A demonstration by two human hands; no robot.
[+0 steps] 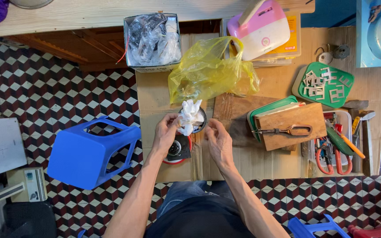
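Blue plastic stool (89, 150) lying tipped on checkered tile floor (45, 88), left of cardboard sheet (155, 97). Yellow plastic bag (210, 72) slumping at center top; box w/ clear bags (152, 40) sitting beside it. Pink-white device (263, 28) resting on yellow case. Green lid w/ metal bits (327, 83) lying at right. Pliers (287, 130) resting on wooden block (289, 125). Tools w/ orange handles (338, 150) crowding tray, far right.

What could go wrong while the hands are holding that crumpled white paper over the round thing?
The left hand pinches the crumpled white paper over a round part; it could tear or drop bits inside. The yellow bag lies right behind and might get bumped. The part below could be knocked too.
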